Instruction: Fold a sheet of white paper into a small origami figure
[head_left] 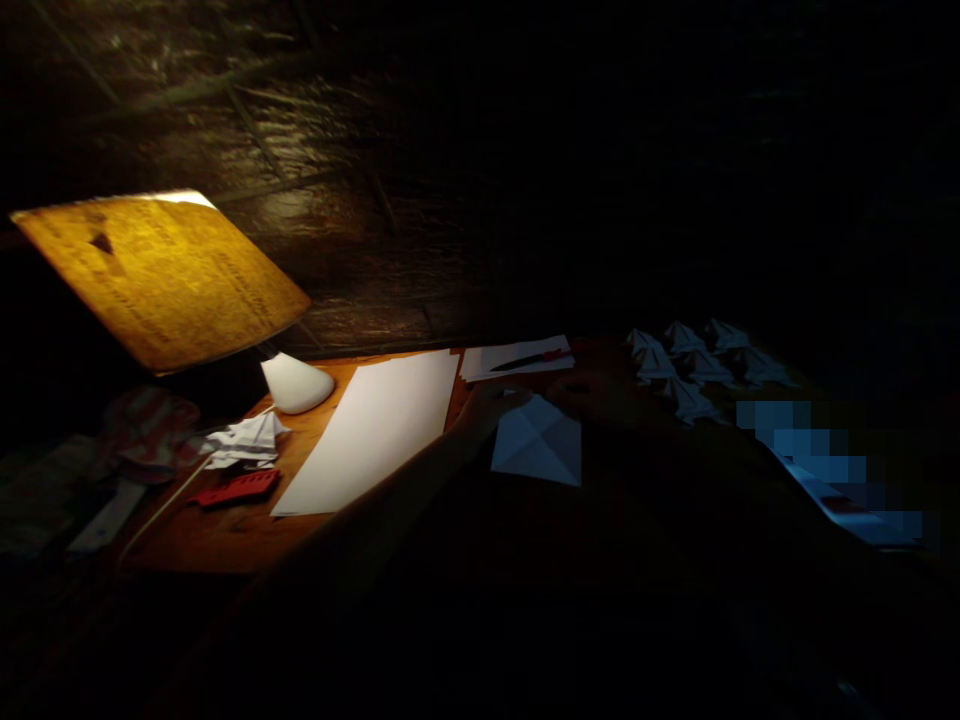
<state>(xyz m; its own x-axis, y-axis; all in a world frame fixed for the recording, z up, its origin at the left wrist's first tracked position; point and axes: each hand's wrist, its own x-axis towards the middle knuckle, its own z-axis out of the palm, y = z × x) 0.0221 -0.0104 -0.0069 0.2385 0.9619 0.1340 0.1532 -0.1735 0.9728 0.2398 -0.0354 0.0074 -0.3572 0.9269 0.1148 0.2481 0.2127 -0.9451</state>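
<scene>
The scene is very dark, lit only by a lamp. A folded white paper (pixel 538 446) with crease lines lies on the wooden table (pixel 225 530). My left hand (pixel 489 404) rests on its upper left edge, fingers curled against the paper. My right hand (pixel 581 392) is a dim shape at the paper's upper right corner; its fingers are lost in shadow. A long white sheet (pixel 375 425) lies flat just left of my left forearm.
A lamp with a yellow shade (pixel 161 275) and white base (pixel 296 385) stands at the left. Crumpled paper (pixel 247 440) and a red flat object (pixel 238 488) lie near it. A knife on paper (pixel 529 360) sits behind. Several folded paper figures (pixel 694 368) cluster at the right.
</scene>
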